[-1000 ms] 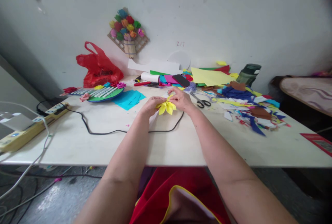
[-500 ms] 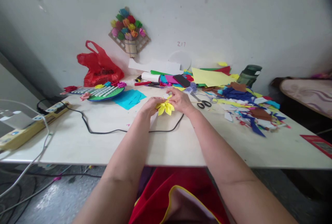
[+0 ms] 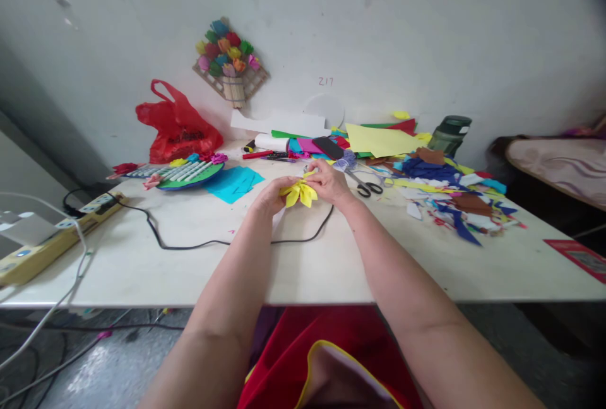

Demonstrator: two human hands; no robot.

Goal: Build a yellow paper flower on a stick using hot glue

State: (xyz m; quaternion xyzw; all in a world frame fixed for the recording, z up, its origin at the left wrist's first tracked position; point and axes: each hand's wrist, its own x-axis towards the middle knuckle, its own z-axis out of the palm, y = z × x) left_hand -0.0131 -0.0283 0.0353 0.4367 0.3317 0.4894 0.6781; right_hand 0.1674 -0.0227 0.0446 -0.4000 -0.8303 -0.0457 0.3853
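Observation:
Above the middle of the white table, a yellow paper flower (image 3: 300, 192) with pointed petals is held between both hands. My left hand (image 3: 273, 195) grips its left side, the fingers closed on the edge. From the right, my right hand (image 3: 330, 183) pinches the flower's upper right petals with thumb and fingertips. The flower's centre is partly covered by the fingers. Just right of my right hand lie black-handled scissors (image 3: 368, 188) and a ball of purple yarn (image 3: 348, 160).
Blue paper sheets (image 3: 233, 183) and a green disc with rolled strips (image 3: 192, 175) lie left. A red bag (image 3: 180, 128) stands behind. Coloured scraps (image 3: 468, 204) and a green bottle (image 3: 449, 134) are right. A black cable (image 3: 189, 247) crosses in front, from a power strip (image 3: 61, 235).
The view has shifted slightly. Both hands keep hold of the yellow flower, which looks turned a little, with hardly any other movement.

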